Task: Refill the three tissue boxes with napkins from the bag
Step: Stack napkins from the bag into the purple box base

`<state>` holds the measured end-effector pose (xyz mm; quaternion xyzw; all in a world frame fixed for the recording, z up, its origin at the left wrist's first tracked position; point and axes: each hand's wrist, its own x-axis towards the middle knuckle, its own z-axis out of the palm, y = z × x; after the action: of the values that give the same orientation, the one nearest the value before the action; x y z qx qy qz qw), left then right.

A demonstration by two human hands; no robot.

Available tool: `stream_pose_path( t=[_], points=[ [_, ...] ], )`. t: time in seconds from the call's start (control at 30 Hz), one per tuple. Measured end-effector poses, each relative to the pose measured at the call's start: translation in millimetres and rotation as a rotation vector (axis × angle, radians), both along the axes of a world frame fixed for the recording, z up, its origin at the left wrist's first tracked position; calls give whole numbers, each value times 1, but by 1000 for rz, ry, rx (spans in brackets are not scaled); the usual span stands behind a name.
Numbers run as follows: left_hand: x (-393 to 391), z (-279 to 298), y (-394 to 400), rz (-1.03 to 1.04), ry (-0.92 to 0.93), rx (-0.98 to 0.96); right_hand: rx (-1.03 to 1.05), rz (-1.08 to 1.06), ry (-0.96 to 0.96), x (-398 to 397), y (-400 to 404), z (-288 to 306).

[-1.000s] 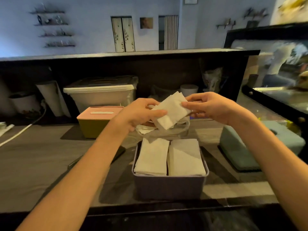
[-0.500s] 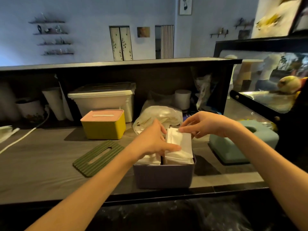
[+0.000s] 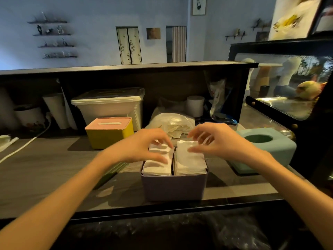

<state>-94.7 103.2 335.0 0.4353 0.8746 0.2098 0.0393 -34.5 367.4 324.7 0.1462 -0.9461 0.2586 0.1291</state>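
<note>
The left hand point(image 3: 142, 147) hovers with fingers loosely curled over the left stack of napkins point(image 3: 158, 162), fingertips touching it. The right hand point(image 3: 216, 141) is spread the same way over the right stack point(image 3: 191, 159). Both stacks fill the open purple box point(image 3: 173, 186) at the near table point(image 3: 45, 168) edge. Beyond lies the napkin bag point(image 3: 171, 123); a yellow box point(image 3: 110, 132) stands far left, a teal box point(image 3: 266, 147) right.

We see the open box point(image 3: 173, 186) at the counter's point(image 3: 45, 170) front edge holding two napkin stacks point(image 3: 189, 159) side by side, the bag point(image 3: 171, 123) behind it, one lidded box point(image 3: 110, 131) to its back left, another point(image 3: 266, 147) to its right.
</note>
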Motion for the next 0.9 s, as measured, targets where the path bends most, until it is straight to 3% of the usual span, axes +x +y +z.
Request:
stream_pose_path(
  t=[0.1, 0.4, 0.9],
  points=[
    [-4, -6, -10, -48, -8, -56, 164, 19, -91, 5, -4, -8],
    [-5, -10, -18, -42, 92, -89, 303, 79, -200, 1, -5, 0],
    [-31, -25, -10, 28, 101, -168, 495, 120, -337, -31, -10, 7]
  ],
)
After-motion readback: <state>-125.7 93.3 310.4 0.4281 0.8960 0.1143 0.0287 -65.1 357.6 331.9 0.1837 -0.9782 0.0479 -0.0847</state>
